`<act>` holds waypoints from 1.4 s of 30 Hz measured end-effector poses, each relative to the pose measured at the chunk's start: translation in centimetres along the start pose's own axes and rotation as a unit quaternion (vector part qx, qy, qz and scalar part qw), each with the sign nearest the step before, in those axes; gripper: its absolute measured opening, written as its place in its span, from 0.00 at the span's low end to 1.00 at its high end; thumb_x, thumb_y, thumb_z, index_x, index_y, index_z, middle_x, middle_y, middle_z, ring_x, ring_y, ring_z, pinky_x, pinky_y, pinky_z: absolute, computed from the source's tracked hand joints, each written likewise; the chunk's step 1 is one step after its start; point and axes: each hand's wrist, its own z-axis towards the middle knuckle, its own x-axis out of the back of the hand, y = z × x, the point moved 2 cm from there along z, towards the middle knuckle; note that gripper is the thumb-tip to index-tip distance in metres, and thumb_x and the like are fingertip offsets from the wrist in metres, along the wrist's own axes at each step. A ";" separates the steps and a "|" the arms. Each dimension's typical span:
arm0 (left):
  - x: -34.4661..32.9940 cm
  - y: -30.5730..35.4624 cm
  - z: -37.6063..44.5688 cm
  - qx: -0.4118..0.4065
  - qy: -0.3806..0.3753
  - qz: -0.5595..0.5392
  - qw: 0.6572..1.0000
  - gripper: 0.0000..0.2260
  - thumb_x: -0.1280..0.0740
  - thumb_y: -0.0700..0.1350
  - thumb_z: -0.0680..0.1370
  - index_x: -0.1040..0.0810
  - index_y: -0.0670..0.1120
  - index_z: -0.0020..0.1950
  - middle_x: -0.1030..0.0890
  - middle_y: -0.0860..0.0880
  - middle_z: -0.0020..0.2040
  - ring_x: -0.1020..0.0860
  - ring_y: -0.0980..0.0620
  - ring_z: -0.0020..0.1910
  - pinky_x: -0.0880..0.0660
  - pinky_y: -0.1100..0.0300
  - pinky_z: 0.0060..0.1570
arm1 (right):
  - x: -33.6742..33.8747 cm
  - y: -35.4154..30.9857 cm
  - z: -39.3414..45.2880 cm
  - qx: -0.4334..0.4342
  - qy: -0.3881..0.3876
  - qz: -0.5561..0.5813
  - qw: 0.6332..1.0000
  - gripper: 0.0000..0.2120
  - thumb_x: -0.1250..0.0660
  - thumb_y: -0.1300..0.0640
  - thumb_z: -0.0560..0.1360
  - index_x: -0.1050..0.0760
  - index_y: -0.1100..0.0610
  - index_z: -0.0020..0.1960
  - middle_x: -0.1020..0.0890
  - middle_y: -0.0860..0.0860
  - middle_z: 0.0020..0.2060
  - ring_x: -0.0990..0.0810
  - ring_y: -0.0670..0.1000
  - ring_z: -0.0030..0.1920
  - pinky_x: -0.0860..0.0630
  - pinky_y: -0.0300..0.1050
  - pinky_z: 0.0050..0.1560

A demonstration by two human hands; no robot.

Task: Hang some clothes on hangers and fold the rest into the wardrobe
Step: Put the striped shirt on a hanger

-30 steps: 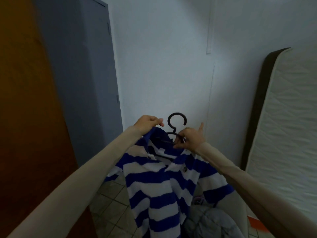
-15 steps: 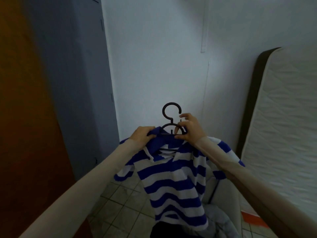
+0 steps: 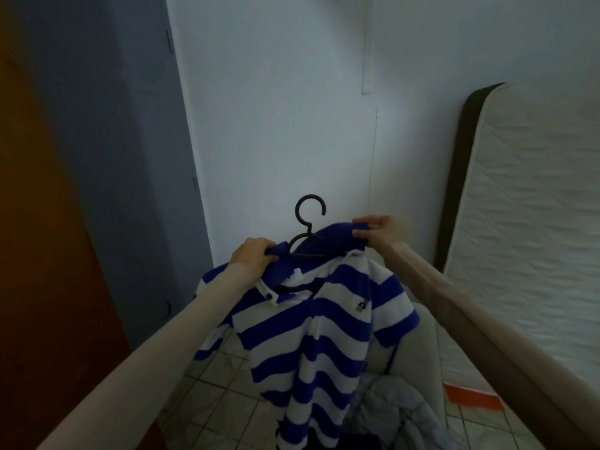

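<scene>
A blue-and-white striped polo shirt (image 3: pixel 311 329) hangs in front of me on a dark hanger (image 3: pixel 306 225), whose hook sticks up above the collar. My left hand (image 3: pixel 253 256) grips the left end of the blue collar. My right hand (image 3: pixel 378 232) pinches the right end of the collar, lifted a little higher. The hanger's lower bar shows inside the open neck; its arms are hidden under the shoulders.
A grey wardrobe door (image 3: pixel 130 157) stands at the left beside a brown wooden panel (image 3: pixel 39 222). A mattress (image 3: pixel 526 238) leans against the white wall at the right. Grey clothing (image 3: pixel 389 414) lies low on a pale seat above the tiled floor (image 3: pixel 224 384).
My right hand has left the hanger's neck and moved right to pinch the collar's right end. The shirt now sits spread over the hanger, and the collar is pulled wider.
</scene>
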 end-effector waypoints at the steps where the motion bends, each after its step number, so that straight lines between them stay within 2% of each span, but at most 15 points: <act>1: 0.0 -0.1 0.1 0.015 0.012 -0.003 1.000 0.09 0.37 0.42 0.79 0.21 0.43 0.57 0.20 0.42 0.54 0.22 0.44 0.52 0.25 0.53 0.51 | 0.1 -0.2 -0.1 0.000 0.018 0.037 0.999 0.12 0.29 0.65 0.71 0.19 0.58 0.54 0.18 0.57 0.51 0.20 0.53 0.50 0.22 0.46 0.55; 4: 0.1 -0.1 0.3 0.054 0.059 -0.035 0.996 0.08 0.38 0.40 0.79 0.20 0.42 0.50 0.19 0.42 0.49 0.21 0.43 0.47 0.23 0.50 0.49 | 0.1 -0.9 -0.9 0.014 0.028 0.116 0.993 0.08 0.29 0.65 0.72 0.20 0.56 0.49 0.17 0.56 0.48 0.19 0.52 0.45 0.19 0.41 0.46; 8: 0.6 0.5 0.5 0.066 0.130 -0.122 0.982 0.08 0.37 0.37 0.77 0.19 0.42 0.46 0.20 0.44 0.43 0.22 0.46 0.43 0.25 0.53 0.46 | 0.0 -1.7 -2.3 0.010 -0.079 0.151 0.985 0.02 0.34 0.60 0.76 0.25 0.58 0.49 0.18 0.53 0.40 0.19 0.49 0.39 0.21 0.34 0.36; 10: 0.8 1.0 0.4 0.047 0.148 -0.154 0.976 0.07 0.37 0.36 0.77 0.18 0.41 0.45 0.20 0.44 0.42 0.23 0.47 0.44 0.26 0.54 0.47 | 0.3 -1.5 -2.4 0.011 -0.090 0.159 0.983 0.02 0.37 0.62 0.78 0.29 0.59 0.50 0.18 0.53 0.40 0.18 0.48 0.38 0.21 0.36 0.39; 14: 1.4 2.1 0.0 0.003 0.172 -0.205 0.964 0.06 0.34 0.36 0.76 0.17 0.41 0.48 0.20 0.46 0.43 0.24 0.50 0.45 0.27 0.63 0.45 | 0.8 -0.8 -1.9 0.147 -0.025 -0.115 0.982 0.16 0.32 0.62 0.74 0.30 0.58 0.60 0.21 0.52 0.56 0.24 0.49 0.54 0.26 0.40 0.53; 17: 1.9 3.3 -0.3 -0.043 0.153 -0.236 0.959 0.05 0.31 0.35 0.74 0.17 0.40 0.48 0.20 0.47 0.43 0.24 0.53 0.43 0.31 0.76 0.35 | -0.1 -0.7 -1.9 0.196 -0.072 -0.257 0.943 0.22 0.32 0.52 0.74 0.33 0.54 0.66 0.23 0.51 0.61 0.25 0.53 0.61 0.37 0.58 0.68; 19: 2.0 4.1 -0.5 -0.062 0.136 -0.250 0.956 0.04 0.29 0.36 0.73 0.17 0.39 0.47 0.19 0.47 0.42 0.24 0.53 0.43 0.30 0.78 0.35 | -0.8 -1.1 -2.3 0.210 -0.084 -0.294 0.928 0.21 0.36 0.50 0.77 0.34 0.55 0.66 0.22 0.54 0.59 0.24 0.56 0.59 0.38 0.60 0.67; 21: 2.1 4.5 -0.8 -0.079 0.126 -0.258 0.955 0.05 0.29 0.38 0.73 0.17 0.39 0.48 0.19 0.46 0.44 0.24 0.54 0.43 0.30 0.78 0.36 | -1.1 -1.4 -2.5 0.216 -0.090 -0.241 0.942 0.16 0.39 0.54 0.79 0.33 0.60 0.64 0.21 0.58 0.55 0.22 0.59 0.54 0.28 0.53 0.59; 23: 2.1 4.6 -0.9 -0.091 0.114 -0.280 0.949 0.07 0.30 0.40 0.75 0.17 0.40 0.51 0.19 0.48 0.46 0.24 0.54 0.45 0.29 0.78 0.39 | -1.0 -1.5 -2.8 0.213 -0.075 -0.221 0.949 0.13 0.42 0.56 0.80 0.31 0.62 0.61 0.21 0.60 0.52 0.22 0.58 0.50 0.26 0.46 0.49; 27: 1.6 4.8 -1.2 -0.069 0.136 -0.335 0.930 0.10 0.35 0.42 0.78 0.19 0.40 0.55 0.19 0.47 0.51 0.24 0.53 0.49 0.27 0.72 0.45 | -0.9 -1.4 -3.1 0.201 -0.051 -0.235 0.950 0.12 0.45 0.56 0.81 0.31 0.61 0.61 0.21 0.60 0.52 0.22 0.57 0.50 0.25 0.47 0.52; 33: 1.4 5.3 -1.0 0.040 0.184 -0.542 0.819 0.13 0.34 0.43 0.78 0.22 0.39 0.60 0.21 0.46 0.58 0.26 0.52 0.54 0.28 0.62 0.57 | -0.8 -1.9 -3.8 0.195 -0.032 -0.288 0.937 0.13 0.47 0.56 0.82 0.32 0.61 0.62 0.21 0.60 0.52 0.22 0.57 0.51 0.26 0.47 0.53; 36: 1.4 5.3 -1.0 0.045 0.170 -0.577 0.797 0.14 0.36 0.43 0.79 0.23 0.38 0.61 0.22 0.48 0.56 0.26 0.52 0.54 0.26 0.71 0.49 | -0.6 -1.6 -4.3 0.182 -0.018 -0.288 0.940 0.12 0.48 0.56 0.82 0.32 0.60 0.61 0.21 0.59 0.52 0.21 0.57 0.50 0.26 0.48 0.53; 38: 0.8 5.3 -1.1 0.039 0.140 -0.560 0.816 0.15 0.38 0.46 0.80 0.23 0.38 0.61 0.22 0.47 0.57 0.25 0.50 0.55 0.25 0.67 0.51 | -0.4 -1.1 -4.7 0.177 -0.006 -0.279 0.944 0.12 0.48 0.57 0.82 0.31 0.60 0.60 0.21 0.58 0.51 0.22 0.56 0.50 0.26 0.47 0.52; 40: -0.2 5.0 -1.2 0.007 0.093 -0.471 0.877 0.16 0.41 0.49 0.81 0.23 0.40 0.62 0.22 0.45 0.60 0.25 0.47 0.58 0.27 0.57 0.60 | -0.3 -0.6 -5.1 0.173 0.008 -0.270 0.947 0.11 0.47 0.57 0.82 0.30 0.61 0.59 0.21 0.58 0.50 0.22 0.56 0.49 0.27 0.46 0.51; 42: -1.4 4.8 -1.5 -0.057 0.040 -0.351 0.934 0.16 0.43 0.49 0.82 0.25 0.41 0.62 0.22 0.44 0.60 0.25 0.46 0.58 0.29 0.53 0.61 | -0.2 0.0 -5.4 0.166 0.016 -0.267 0.949 0.11 0.47 0.57 0.82 0.30 0.61 0.58 0.21 0.58 0.50 0.22 0.55 0.48 0.29 0.43 0.48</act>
